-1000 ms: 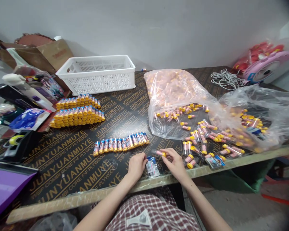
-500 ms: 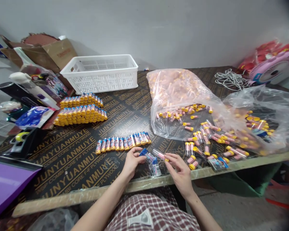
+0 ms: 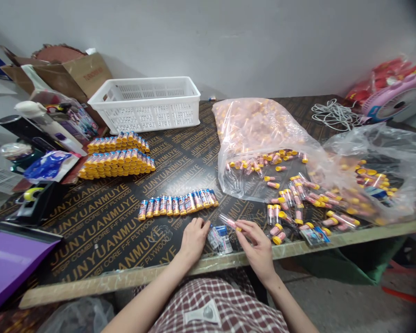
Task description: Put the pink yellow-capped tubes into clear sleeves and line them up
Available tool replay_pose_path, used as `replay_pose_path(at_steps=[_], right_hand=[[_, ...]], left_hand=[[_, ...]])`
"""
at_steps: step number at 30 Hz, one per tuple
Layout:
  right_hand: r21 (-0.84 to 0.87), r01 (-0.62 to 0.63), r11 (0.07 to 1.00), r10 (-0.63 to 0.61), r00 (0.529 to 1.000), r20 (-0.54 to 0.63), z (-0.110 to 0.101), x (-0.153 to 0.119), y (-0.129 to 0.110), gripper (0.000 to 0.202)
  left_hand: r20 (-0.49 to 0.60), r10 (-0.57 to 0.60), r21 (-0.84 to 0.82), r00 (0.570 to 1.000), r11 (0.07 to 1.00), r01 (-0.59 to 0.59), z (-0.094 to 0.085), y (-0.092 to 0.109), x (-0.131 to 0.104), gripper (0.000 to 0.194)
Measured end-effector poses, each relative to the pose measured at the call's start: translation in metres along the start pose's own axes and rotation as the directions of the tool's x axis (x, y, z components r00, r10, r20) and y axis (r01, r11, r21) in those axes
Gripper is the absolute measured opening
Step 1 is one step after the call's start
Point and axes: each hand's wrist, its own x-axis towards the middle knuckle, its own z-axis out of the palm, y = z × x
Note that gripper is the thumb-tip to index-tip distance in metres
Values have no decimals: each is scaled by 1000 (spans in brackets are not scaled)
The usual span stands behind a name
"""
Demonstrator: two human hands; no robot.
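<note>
My right hand [image 3: 256, 245] pinches a small clear tube with a yellow cap [image 3: 228, 222], its clear end pointing up and left. My left hand [image 3: 194, 237] is turned palm down on the table beside a little pile of blue and clear wrappers [image 3: 220, 239]; its fingers are curled, and whatever they grip is hidden. Behind the hands runs a slanting row of blue-labelled tubes [image 3: 175, 205]. Loose yellow-capped tubes [image 3: 293, 194] lie to the right, in front of a large clear bag [image 3: 263, 125] full of similar ones.
Stacked tubes [image 3: 119, 162] stand at the left, with a white basket [image 3: 145, 108] behind them. A tape dispenser [image 3: 33, 203] and a purple dustpan [image 3: 10, 263] are at the far left. White cord [image 3: 336, 115] and a pink fan [image 3: 395, 101] are at the back right.
My left hand has turned over, palm down, and the blue wrapper it held up is no longer visible in its fingers. My right hand has barely moved, still with the tube.
</note>
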Motion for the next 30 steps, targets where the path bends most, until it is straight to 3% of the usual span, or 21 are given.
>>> replay_pose_path(at_steps=[2,4,7,12,15,18,21,24,30], right_hand=[[-8,6,1000,-7,1000,-5,0,0,0,21],[-22,14,1000,-15,1000,-13,0,0,0,22],[-43,27,999,-27,999,-21,1,-1,0,22],[-52,59,997,-61,998,-24,4,-5,-2,23],[-62,100,993,-101,995,-18,8,-6,-5,26],[-65,139,988,-141,990,-27,12,-6,-7,28],[-72,156,985,-159,987,-40,15,-5,-9,30],[-58,141,988,-140,990,10,17,-5,-10,29],[74,51,996,-66,974,216,23,-7,-6,30]], left_hand=[[-15,11,-11,1000,1000,-12,-1,-1,0,27],[-45,-24,-131,999,991,18,-2,-2,1,26],[-75,-212,-439,974,884,158,-4,-4,3,19],[60,-583,-833,810,418,362,-6,-10,7,35],[203,-653,-927,729,113,359,-10,-11,9,41],[296,-650,-942,700,-76,327,-15,-9,10,40],[328,-640,-940,695,-145,309,-18,-7,10,40],[326,-626,-942,708,-154,298,-20,-5,10,40],[357,-427,-930,831,-243,275,-27,8,12,40]])
